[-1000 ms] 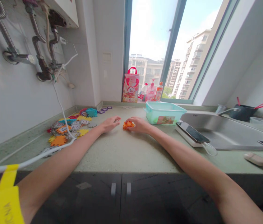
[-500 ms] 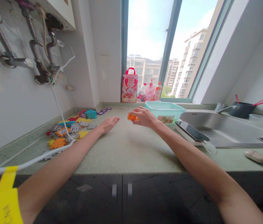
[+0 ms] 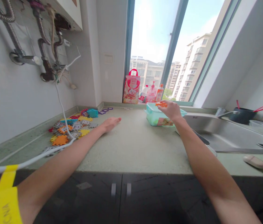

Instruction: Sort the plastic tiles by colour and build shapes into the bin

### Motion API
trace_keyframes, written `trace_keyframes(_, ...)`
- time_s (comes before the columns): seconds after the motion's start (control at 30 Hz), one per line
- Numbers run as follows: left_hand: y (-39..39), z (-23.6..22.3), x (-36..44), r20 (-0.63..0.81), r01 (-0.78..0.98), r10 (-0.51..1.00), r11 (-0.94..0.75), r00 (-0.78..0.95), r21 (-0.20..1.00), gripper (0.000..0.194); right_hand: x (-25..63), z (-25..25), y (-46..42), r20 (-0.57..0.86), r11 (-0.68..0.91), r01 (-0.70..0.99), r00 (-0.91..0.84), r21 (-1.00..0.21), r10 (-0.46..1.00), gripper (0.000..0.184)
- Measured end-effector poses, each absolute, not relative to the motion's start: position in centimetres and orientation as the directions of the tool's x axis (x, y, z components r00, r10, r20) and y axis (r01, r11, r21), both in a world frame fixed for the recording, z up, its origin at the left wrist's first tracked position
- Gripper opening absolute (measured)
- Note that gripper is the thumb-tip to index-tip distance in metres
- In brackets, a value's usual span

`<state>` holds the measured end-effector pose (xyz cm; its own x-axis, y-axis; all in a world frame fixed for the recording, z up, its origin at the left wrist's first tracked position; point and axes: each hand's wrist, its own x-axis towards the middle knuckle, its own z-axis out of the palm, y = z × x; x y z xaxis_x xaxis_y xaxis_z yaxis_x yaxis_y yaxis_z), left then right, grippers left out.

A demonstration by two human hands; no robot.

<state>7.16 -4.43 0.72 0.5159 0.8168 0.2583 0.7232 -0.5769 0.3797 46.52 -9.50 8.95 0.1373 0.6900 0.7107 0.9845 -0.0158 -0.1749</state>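
My right hand is closed on an orange toy building piece with notched edges, held over the mint-green plastic tub. The tub stands near the window side of the counter, and my hand and wrist hide part of its rim. Resting on the counter, my left hand is open with its fingers stretched out, holding nothing. Left of it lies a pile of notched building pieces in orange, yellow, grey, red and teal. A few purple pieces lie behind the pile.
A white cable hangs from the wall and crosses the pile. The steel sink is at the right, with a phone partly behind my right forearm. A beige oval object lies near the front edge. Bottles and a pink bag line the window.
My right hand has moved right and away from me with the orange piece, from above the bare counter to over the tub. My left hand stays in nearly the same place.
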Motion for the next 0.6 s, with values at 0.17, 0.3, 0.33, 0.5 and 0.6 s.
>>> trace_keyframes(0.17, -4.0, 0.4, 7.0, 0.254, 0.729, 0.819, -0.574, 0.515, 0.374, 0.069, 46.4, 9.0, -9.6, 0.554, -0.081, 0.975, 0.186, -0.207, 0.811, 0.045)
trace_keyframes(0.3, -3.0, -0.1, 7.0, 0.252, 0.724, 0.814, -0.581, 0.523, 0.373, 0.073, 46.2, 9.1, -9.8, 0.61, -0.018, 0.977, 0.147, -0.213, 0.778, 0.043)
trace_keyframes(0.33, -2.7, -0.3, 7.0, 0.252, 0.725, 0.815, -0.58, 0.522, 0.371, 0.073, 45.8, 9.4, -10.1, 0.673, 0.036, 0.979, 0.113, -0.203, 0.731, 0.04)
trace_keyframes(0.5, -2.3, -1.0, 7.0, 0.272, 0.731, 0.811, -0.585, 0.519, 0.35, 0.063, 39.1, 13.3, -15.2, 0.931, 0.534, 0.845, -0.158, -0.045, 0.329, 0.026)
trace_keyframes(0.6, -2.6, -1.2, 7.0, 0.296, 0.73, 0.794, -0.606, 0.531, 0.317, 0.055, 32.9, 16.7, -21.6, 0.955, 0.743, 0.65, -0.293, 0.162, 0.049, 0.021)
